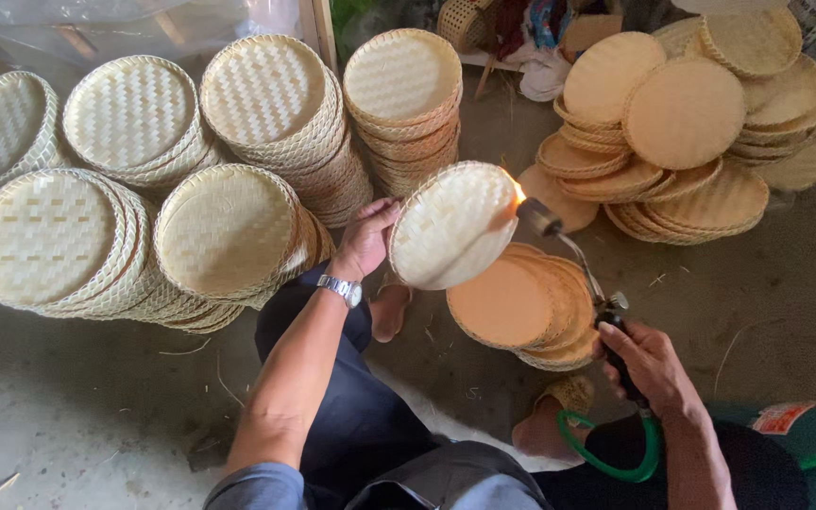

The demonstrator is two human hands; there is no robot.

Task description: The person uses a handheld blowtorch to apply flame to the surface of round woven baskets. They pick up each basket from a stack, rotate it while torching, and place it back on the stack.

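Tray stacks (134, 179) crowd floor; left hand (363, 241) fingers grip woven tray (453, 227), right hand (649, 364) fingers wrap torch (578, 269).

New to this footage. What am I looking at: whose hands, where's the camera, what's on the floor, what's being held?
There is no machine here: a person works with two bare hands, filmed by one camera worn on their head and looking down, so the arms enter from the bottom of the picture. The left hand, with a wristwatch on its wrist, holds a round woven bamboo tray by its rim, tilted up. The right hand grips a gas torch fed by a green hose; its small flame touches the tray's edge. On the concrete floor lie stacks of pale trays to the left, a darker stack below the held tray, and a loose pile to the right.
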